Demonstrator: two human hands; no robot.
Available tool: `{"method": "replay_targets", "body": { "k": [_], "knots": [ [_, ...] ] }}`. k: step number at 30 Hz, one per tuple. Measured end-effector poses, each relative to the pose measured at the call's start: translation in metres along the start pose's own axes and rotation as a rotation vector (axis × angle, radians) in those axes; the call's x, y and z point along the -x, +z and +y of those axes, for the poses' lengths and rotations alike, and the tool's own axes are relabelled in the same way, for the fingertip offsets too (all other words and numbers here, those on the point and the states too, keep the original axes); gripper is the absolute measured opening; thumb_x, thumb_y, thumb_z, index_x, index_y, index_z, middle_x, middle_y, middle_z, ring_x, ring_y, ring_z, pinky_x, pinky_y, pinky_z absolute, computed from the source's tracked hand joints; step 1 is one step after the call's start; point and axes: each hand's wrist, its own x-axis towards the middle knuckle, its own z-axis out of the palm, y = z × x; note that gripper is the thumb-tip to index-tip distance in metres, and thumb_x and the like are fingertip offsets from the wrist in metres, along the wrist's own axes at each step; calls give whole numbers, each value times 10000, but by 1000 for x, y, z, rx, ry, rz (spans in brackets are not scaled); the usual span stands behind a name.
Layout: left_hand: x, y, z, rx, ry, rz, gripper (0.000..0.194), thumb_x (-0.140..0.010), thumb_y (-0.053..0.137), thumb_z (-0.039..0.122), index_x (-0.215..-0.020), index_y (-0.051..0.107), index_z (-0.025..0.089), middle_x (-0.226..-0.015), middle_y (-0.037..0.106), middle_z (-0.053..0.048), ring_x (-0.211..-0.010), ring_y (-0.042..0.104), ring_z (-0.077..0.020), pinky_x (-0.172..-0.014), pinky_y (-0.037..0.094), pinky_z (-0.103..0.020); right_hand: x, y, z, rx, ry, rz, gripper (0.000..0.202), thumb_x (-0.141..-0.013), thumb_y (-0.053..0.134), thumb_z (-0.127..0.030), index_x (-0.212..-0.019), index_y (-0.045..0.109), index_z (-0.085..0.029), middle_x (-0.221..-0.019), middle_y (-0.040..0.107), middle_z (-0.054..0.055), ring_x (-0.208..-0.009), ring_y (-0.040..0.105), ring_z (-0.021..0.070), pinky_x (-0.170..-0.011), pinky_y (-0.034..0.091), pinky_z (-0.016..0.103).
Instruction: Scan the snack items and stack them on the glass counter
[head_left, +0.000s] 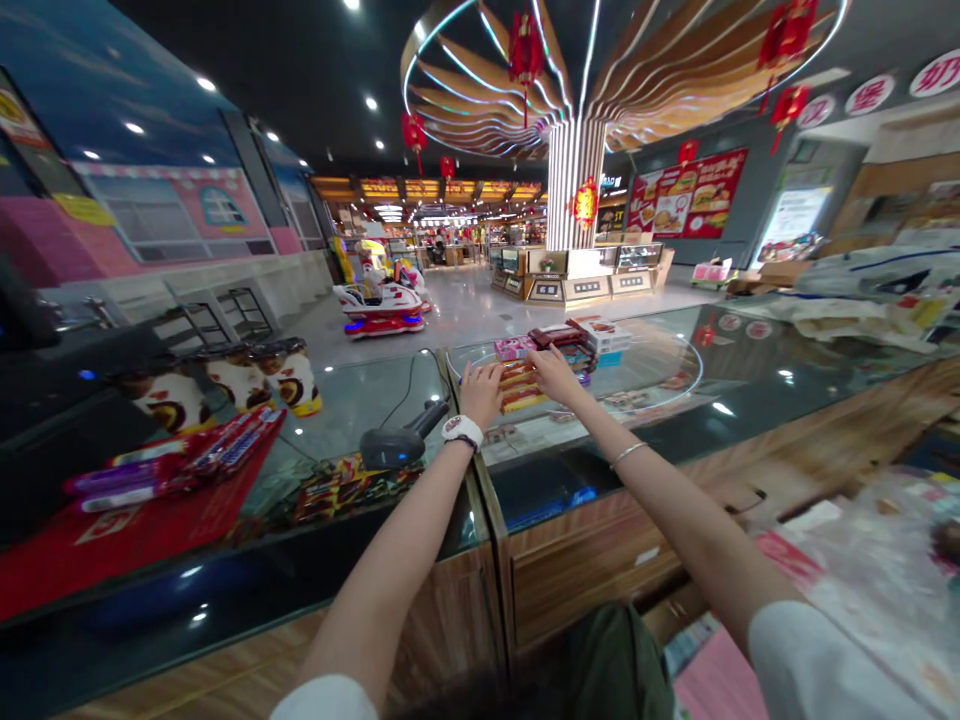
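Observation:
On the glass counter, several orange-yellow wrapped snack bars [519,390] lie stacked in rows between my hands. My left hand [482,393], with a white watch on its wrist, is closed at their left end with bent fingers. From the right, my right hand [553,376] grips their upper right end, its fingers curled over the wrappers. Just behind are a pink packet [514,348] and dark red packets [559,335]. A white box [604,332] stands to the right of these. My fingers partly cover the bars.
A black barcode scanner [391,446] lies left of my left hand, its cable on the glass. Further left are patterned cups [294,378] and candy packs [236,440] on a red sheet [112,560]. Plastic bags [877,285] cover the counter's far right. An open drawer area [667,615] is below.

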Motion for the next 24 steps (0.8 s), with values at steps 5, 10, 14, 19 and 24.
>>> {"method": "replay_targets", "body": {
  "k": [5,10,14,19,24],
  "knots": [
    [8,5,-13,-11,-83,-14,330,-891,545,156,-1203,635,216,-1184,720,-92,-1123,645,-288,-1178,321,-544,-6,7,11,-24,33,-102,277,-813,496,-71,-1050,552,-203,-1017,719,97,-1046,634,269,-1160,266,529],
    [9,11,-12,-14,-65,-38,297,-915,503,168,-1152,671,230,-1142,733,-90,-1087,659,-284,-1169,315,-559,-10,14,16,-84,56,-138,277,-813,494,-77,-1048,582,-195,-1036,724,108,-1005,631,289,-1059,397,502],
    [10,13,-10,-9,-92,-55,351,-874,538,146,-1194,660,221,-1197,713,-99,-1101,654,-287,-1175,305,-553,-12,12,19,-100,77,-131,335,-807,463,-42,-1064,633,-175,-1091,721,111,-1051,631,270,-1023,438,441],
    [11,7,-4,-20,-130,-101,385,-918,480,168,-1259,644,238,-1307,673,-69,-1176,621,-268,-1213,261,-531,-5,3,20,-61,98,-210,419,-819,476,-35,-1179,664,-141,-1227,697,136,-1160,629,249,-1042,451,374],
    [9,3,1,-35,-139,-177,404,-948,444,195,-1291,645,265,-1365,650,-33,-1236,591,-250,-1243,206,-525,5,7,15,-52,99,-369,497,-879,533,-105,-1367,583,-186,-1441,581,127,-1305,566,240,-1135,394,407]
  ]
}}
